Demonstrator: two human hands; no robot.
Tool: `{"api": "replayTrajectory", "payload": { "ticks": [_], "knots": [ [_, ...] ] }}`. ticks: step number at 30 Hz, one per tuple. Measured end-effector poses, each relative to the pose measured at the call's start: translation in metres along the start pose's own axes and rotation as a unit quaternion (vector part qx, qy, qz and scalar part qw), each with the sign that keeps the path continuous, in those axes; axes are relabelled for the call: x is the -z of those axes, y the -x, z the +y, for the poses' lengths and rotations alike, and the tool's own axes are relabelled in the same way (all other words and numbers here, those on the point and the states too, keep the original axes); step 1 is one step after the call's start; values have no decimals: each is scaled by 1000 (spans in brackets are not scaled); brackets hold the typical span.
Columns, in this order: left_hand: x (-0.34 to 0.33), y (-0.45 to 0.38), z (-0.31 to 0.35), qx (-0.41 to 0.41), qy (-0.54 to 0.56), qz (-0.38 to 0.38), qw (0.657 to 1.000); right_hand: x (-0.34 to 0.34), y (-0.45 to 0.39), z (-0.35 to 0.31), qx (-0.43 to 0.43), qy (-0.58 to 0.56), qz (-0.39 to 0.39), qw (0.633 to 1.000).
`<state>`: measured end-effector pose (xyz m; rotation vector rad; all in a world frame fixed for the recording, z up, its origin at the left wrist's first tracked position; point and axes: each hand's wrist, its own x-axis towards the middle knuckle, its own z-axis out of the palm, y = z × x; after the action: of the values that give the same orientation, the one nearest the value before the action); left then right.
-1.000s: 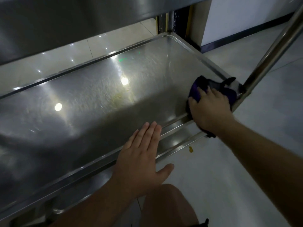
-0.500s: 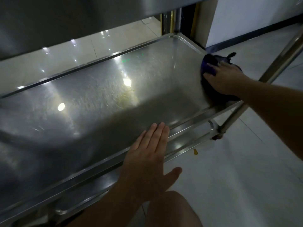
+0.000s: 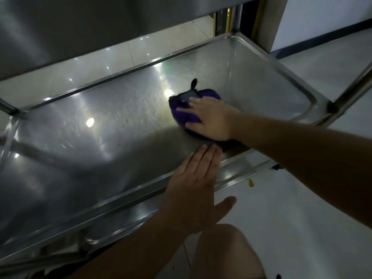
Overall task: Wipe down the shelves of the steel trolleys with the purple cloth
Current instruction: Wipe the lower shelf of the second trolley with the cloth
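With the right hand (image 3: 211, 119) pressing flat on the purple cloth (image 3: 187, 115), overlapping strokes toward nine o'clock should cover the shelf (image 3: 100, 141) while the relaxed left hand (image 3: 193, 190) steadies its rim.

1. A pale tiled floor (image 3: 302, 218) is seen to the right of and beneath the steelwork, with ceiling lights reflected in it.
2. A small yellow scrap (image 3: 250, 183) is noted on the floor, near the front edge of the steelwork.
3. A dark speck (image 3: 278, 276) is recorded on the floor at the lower margin.
4. A white wall (image 3: 322, 19) is observed at upper right, edged at the bottom by a dark skirting (image 3: 326, 38).
5. A gold-coloured vertical trim (image 3: 229, 21) is seen at top centre; what it belongs to cannot be told.
6. A bare knee (image 3: 225, 250) is noted at bottom centre.
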<state>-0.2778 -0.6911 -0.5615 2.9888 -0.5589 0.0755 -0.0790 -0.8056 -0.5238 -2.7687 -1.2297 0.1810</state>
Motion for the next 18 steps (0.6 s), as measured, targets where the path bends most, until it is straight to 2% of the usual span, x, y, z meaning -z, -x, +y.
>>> {"api": "replayTrajectory", "payload": {
  "ticks": [2, 4, 6, 8, 11, 14, 18],
  "knots": [
    [0, 2, -1, -4, -2, -2, 1000, -3, 20, 1, 18, -10, -10, 1000],
    [-1, 1, -2, -5, -4, -6, 1000, -3, 37, 24, -19, -30, 23, 999],
    [-2, 2, -2, -6, -4, -8, 1000, 0, 50, 68, -130, -51, 56, 989],
    [-4, 2, -1, -3, -1, -3, 1000, 6, 59, 121, -256, -15, 54, 965],
    [-5, 1, 0, 6, 19, 7, 1000, 9, 48, 167, -369, -13, 51, 928],
    [-5, -2, 0, 8, 29, 9, 999, 12, 9, 147, -369, -35, 60, 927],
    [-8, -2, -1, 2, 20, 4, 1000, 16, -49, 58, -227, 4, 41, 973]
  ]
}}
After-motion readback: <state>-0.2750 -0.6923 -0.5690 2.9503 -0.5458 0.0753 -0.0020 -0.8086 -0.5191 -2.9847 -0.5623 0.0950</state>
